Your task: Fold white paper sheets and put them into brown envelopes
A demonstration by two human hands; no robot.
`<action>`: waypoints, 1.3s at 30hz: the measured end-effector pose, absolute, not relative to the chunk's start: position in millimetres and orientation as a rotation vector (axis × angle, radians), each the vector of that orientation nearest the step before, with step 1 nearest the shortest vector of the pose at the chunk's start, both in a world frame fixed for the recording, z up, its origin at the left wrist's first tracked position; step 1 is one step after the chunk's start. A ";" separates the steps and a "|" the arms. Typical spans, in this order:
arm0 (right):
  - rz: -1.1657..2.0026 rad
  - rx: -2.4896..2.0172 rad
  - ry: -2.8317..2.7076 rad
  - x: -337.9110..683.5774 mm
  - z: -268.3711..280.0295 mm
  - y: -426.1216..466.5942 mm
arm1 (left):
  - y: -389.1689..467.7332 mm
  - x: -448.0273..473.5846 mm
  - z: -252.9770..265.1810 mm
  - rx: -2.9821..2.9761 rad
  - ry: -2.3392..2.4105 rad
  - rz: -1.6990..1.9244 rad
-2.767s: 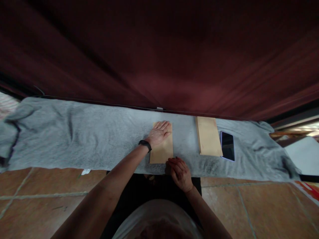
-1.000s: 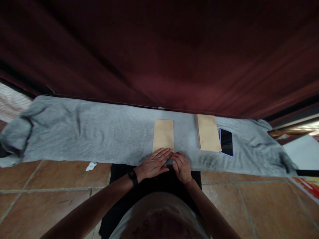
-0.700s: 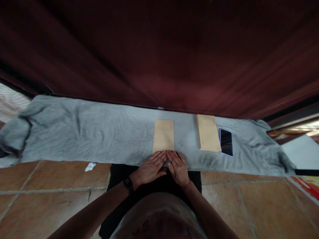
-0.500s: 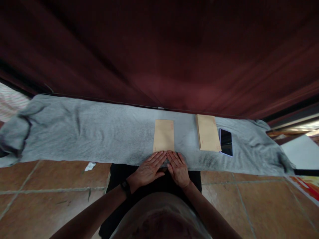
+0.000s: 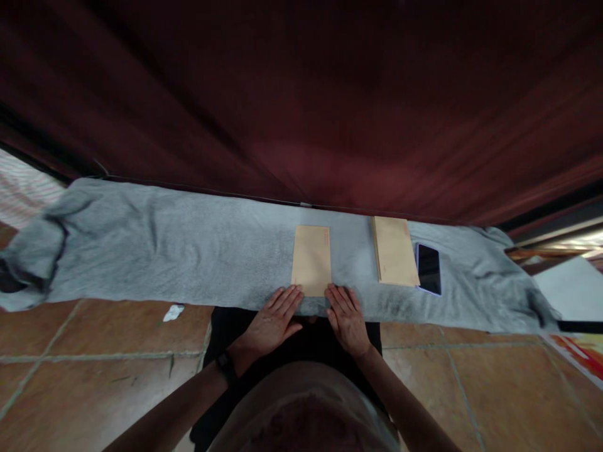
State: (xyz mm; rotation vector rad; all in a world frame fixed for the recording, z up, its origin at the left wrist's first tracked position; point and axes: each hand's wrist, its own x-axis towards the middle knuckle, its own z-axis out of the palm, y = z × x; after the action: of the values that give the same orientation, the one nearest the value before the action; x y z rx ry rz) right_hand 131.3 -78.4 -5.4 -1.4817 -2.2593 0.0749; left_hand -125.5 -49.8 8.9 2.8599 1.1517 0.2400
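Note:
A tan paper envelope lies flat on the grey cloth in front of me, with small red print at its top right. My left hand rests palm down with its fingertips at the envelope's lower left corner. At the lower right corner, my right hand lies flat too, fingers stretched out. Both hands are open and hold nothing. To the right sits a stack of similar envelopes, its lower right corner touching or overlapping a phone with a dark screen.
Dark red fabric rises behind the cloth-covered surface. A white sheet is at the far right. Below, a scrap of white paper lies on the brown tiled floor.
My hands have moved apart along the envelope's near edge, left hand leftward and right hand rightward, from touching at the middle to the two corners. The envelope's lower edge now shows.

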 end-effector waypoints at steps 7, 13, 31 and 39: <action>0.118 -1.473 -2.254 91.9 -4.6 -79.1 | -62.3 -89.3 -4.0 2.794 1.386 0.202; 0.110 -1.475 -2.243 103.1 -2.4 -76.9 | -62.2 -98.6 -7.0 2.839 1.327 0.222; 0.068 -1.517 -2.208 130.8 -8.6 -81.7 | -70.2 -92.8 -8.3 2.775 1.402 0.352; 0.033 -1.517 -2.202 130.9 -14.3 -82.1 | -47.3 -58.9 -1.2 2.755 1.264 0.385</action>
State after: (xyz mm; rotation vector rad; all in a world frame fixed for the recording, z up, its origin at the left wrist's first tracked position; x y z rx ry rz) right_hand 130.9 -82.1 -14.3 -1.5174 -2.2015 0.0330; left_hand -58.9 -47.3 -1.2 2.7548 1.2643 0.3845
